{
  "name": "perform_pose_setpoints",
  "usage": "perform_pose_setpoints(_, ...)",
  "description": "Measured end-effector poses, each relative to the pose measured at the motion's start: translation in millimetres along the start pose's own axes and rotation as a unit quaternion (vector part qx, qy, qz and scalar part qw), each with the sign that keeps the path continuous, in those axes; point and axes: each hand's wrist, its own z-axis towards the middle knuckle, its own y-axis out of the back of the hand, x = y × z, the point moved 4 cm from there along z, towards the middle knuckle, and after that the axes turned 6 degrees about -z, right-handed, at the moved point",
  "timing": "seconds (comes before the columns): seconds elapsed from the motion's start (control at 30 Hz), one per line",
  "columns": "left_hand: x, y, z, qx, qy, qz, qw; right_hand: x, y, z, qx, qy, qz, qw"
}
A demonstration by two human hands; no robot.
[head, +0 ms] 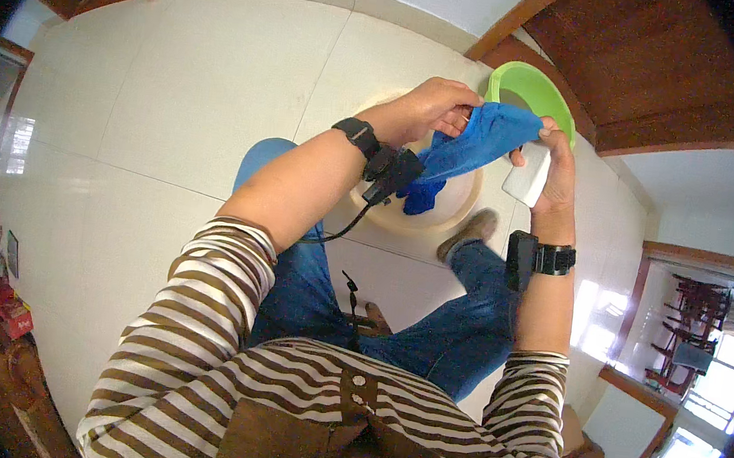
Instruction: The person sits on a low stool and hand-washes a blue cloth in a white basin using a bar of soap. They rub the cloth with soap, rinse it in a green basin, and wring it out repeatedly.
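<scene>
A wet-looking blue cloth (484,137) is stretched between my two hands above a cream-coloured basin (459,217). Its lower end hangs down into the basin. My left hand (443,108) pinches the cloth's upper left edge, thumb on top. At the right corner, the thumb and fingers of my right hand (558,165) grip the cloth. A white rectangular block (527,175), which looks like a bar of soap, also rests in the right palm. The basin's contents are mostly hidden behind the cloth and my left wrist.
Just beyond my right hand stands a green basin (543,83), beside brown wooden furniture (652,71). My shoe (470,233) is close to the cream basin's rim. A black cable (347,227) hangs from the device on my left wrist. Pale tiles (200,91) cover the floor.
</scene>
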Motion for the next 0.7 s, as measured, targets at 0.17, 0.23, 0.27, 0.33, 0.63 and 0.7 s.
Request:
perform_pose_setpoints(0.17, -10.1, -10.4, -7.0, -0.010, -0.063, -0.151, 0.986, -17.8, 0.6, 5.4, -0.153, -0.075, -0.089, 0.981)
perform_pose_setpoints(0.23, -9.3, -11.5, -6.0, -0.024, -0.069, -0.147, 0.986, -24.6, 0.9, 6.9, -0.178, -0.082, -0.120, 0.973)
perform_pose_setpoints(0.27, -8.7, -12.7, -4.9, -0.020, -0.075, -0.148, 0.986, -27.1, -1.1, 8.6, -0.150, -0.077, -0.145, 0.975)
perform_pose_setpoints(0.33, -4.6, -11.0, -2.7, -0.061, -0.062, -0.109, 0.990, -33.5, -6.8, 9.9, -0.073, -0.081, -0.170, 0.979)
perform_pose_setpoints(0.63, -16.5, -6.0, -7.9, -0.081, -0.128, -0.051, 0.987, -50.5, -35.7, 5.3, 0.065, -0.041, -0.365, 0.928)
perform_pose_setpoints(0.7, -21.2, -6.9, -10.0, -0.074, -0.135, -0.049, 0.987, -51.8, -36.2, 8.0, 0.047, -0.066, -0.327, 0.941)
